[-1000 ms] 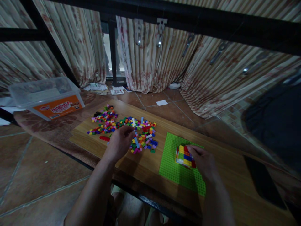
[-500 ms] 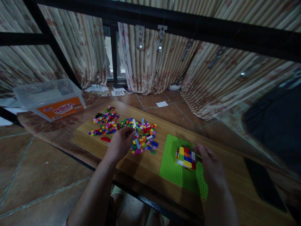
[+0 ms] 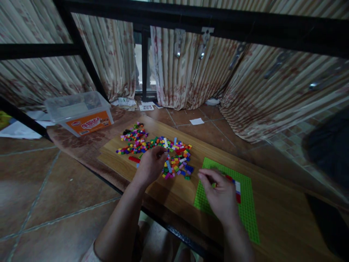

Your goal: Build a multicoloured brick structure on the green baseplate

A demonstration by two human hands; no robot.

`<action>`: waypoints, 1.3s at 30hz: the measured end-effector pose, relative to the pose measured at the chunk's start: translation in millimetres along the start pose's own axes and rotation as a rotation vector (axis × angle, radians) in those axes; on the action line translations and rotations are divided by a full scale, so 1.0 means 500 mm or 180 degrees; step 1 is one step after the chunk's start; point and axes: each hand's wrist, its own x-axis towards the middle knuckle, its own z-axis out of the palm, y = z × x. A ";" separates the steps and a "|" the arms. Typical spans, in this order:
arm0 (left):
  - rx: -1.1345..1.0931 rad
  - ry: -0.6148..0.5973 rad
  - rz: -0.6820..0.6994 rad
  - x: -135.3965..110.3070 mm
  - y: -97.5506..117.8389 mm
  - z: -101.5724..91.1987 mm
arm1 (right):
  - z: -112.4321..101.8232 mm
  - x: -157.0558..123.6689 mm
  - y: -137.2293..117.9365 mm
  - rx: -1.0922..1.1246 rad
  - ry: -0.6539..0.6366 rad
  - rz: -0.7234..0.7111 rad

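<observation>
Clear plastic tub (image 3: pixel 79 112) with orange label, striped curtains (image 3: pixel 177 69), paper scraps (image 3: pixel 196 121), tiled floor (image 3: pixel 40 189)

Dim room; striped curtains (image 3: pixel 188 69) behind black frame (image 3: pixel 191 18); brown tiled floor (image 3: pixel 40 189).

Bare wood (image 3: pixel 174 187) separates brick pile (image 3: pixel 159 151) from baseplate (image 3: pixel 247 211).

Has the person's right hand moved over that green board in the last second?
Yes. The right hand has slid from the right side of the brick block across to its left, now covering most of it on the green board.
</observation>
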 end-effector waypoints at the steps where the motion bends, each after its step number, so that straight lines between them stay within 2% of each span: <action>1: -0.0009 0.0014 0.0019 0.000 -0.001 -0.001 | 0.009 -0.001 0.002 -0.0099 -0.0278 -0.0038; 3: -0.0002 0.0040 0.0055 0.000 -0.002 -0.002 | 0.023 -0.002 0.012 -0.0313 -0.0547 0.0000; 10: 0.0071 -0.0005 -0.0007 -0.003 0.002 -0.006 | 0.045 0.001 0.038 -0.0744 -0.0393 0.0118; 39: 0.0192 -0.0025 0.0025 -0.005 0.002 -0.004 | 0.053 0.003 0.037 -0.0680 -0.0497 0.0092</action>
